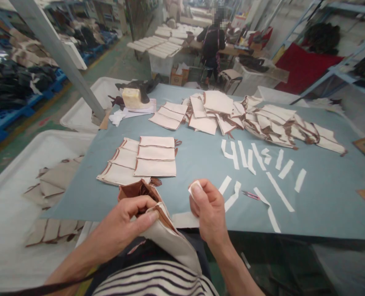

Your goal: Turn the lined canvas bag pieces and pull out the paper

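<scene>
My left hand (136, 218) is closed on the edge of a cream fabric pouch (173, 242) with brown trim and a brown lining. The pouch gapes at the top and lies partly over the table's near edge, against my lap. To its right, my right hand (208, 205) pinches a small white piece of tape or paper (195, 187) between thumb and fingers. A wider pale strip (185, 220) lies on the table between the hands. Small pink-handled thread snips (250, 195) rest right of my right hand, among several loose white strips (280, 191).
Flat cream pouches (156, 156) are stacked on the blue-green table (200, 160), with a larger heap (271, 123) behind. A yellowish block (131, 98) sits at the far left corner. White bins (12, 176) with more pouches stand left. A person (211, 45) sits beyond.
</scene>
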`<state>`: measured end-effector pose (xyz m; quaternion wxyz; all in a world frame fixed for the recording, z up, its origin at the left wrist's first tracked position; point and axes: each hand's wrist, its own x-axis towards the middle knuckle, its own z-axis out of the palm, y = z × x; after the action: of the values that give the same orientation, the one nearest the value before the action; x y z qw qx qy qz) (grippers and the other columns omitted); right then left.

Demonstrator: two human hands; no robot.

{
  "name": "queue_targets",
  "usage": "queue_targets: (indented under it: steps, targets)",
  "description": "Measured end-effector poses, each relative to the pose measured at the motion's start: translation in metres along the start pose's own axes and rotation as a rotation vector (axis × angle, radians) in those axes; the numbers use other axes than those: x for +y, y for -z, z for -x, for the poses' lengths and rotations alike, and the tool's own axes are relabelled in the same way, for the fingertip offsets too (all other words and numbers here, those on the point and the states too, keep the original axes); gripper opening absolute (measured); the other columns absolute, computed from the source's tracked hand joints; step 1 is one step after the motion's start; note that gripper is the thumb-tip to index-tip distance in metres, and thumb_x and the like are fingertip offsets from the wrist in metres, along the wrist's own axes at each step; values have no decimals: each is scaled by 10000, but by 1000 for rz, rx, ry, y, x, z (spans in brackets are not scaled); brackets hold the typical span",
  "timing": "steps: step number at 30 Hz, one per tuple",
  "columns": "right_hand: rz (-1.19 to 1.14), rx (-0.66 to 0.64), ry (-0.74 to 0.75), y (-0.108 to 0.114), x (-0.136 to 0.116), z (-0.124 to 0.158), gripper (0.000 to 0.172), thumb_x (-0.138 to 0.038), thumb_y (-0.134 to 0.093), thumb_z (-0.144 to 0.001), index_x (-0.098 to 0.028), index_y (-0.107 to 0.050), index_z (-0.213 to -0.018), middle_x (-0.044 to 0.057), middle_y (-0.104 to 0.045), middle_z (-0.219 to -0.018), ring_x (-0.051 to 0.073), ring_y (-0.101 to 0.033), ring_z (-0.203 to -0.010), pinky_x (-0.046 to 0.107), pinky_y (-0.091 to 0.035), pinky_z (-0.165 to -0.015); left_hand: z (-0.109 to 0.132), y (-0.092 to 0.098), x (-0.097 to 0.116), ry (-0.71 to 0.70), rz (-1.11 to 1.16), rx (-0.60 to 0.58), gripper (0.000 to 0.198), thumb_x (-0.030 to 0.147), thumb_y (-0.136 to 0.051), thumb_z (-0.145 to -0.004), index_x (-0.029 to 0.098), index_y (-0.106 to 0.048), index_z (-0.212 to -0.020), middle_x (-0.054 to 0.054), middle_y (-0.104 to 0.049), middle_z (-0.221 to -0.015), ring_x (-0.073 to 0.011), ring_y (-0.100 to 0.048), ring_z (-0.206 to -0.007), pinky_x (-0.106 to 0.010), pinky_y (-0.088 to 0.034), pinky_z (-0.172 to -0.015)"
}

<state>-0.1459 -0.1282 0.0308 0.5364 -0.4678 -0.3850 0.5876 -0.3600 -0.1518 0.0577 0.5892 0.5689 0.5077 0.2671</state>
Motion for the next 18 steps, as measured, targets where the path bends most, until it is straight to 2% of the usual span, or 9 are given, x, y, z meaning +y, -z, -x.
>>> queue_targets:
  steps: [6,10,14,18]
  targets:
    - [310,-205,-30,-4,-11,19,314,-444,-663,-970,-187,-677,-789,-27,-594,-672,105,-491,-600,223,-418,-574,-1,11,8,-89,-147,3,360,448,-601,-1037,200,-846,-950,-25,-802,-881,-172,-682,-791,-210,-492,-708]
    - [428,-227,73,-13,-26,27,289,-393,-590,-1003,-187,-737,-863,2,-711,-733,131,-607,-642,230,-467,-599,-7,14,19,-159,-131,-34,307,398,-623,-1017,211,-865,-999,-21,-808,-893,-170,-697,-796,-191,-513,-698]
    - [555,-181,200,-19,-36,31,266,-337,-555,-1029,-189,-749,-921,7,-750,-762,127,-646,-635,228,-469,-605,-11,13,25,-186,-90,-34,301,375,-626,-1007,207,-875,-1022,-30,-820,-910,-179,-717,-806,-194,-538,-708]
    - [649,-107,240,-22,-42,31,223,-350,-560,-1036,-203,-714,-966,-23,-690,-675,120,-581,-532,238,-430,-548,-14,9,27,-179,-12,-1,301,399,-652,-995,206,-880,-1023,-41,-826,-933,-189,-719,-818,-200,-556,-709]
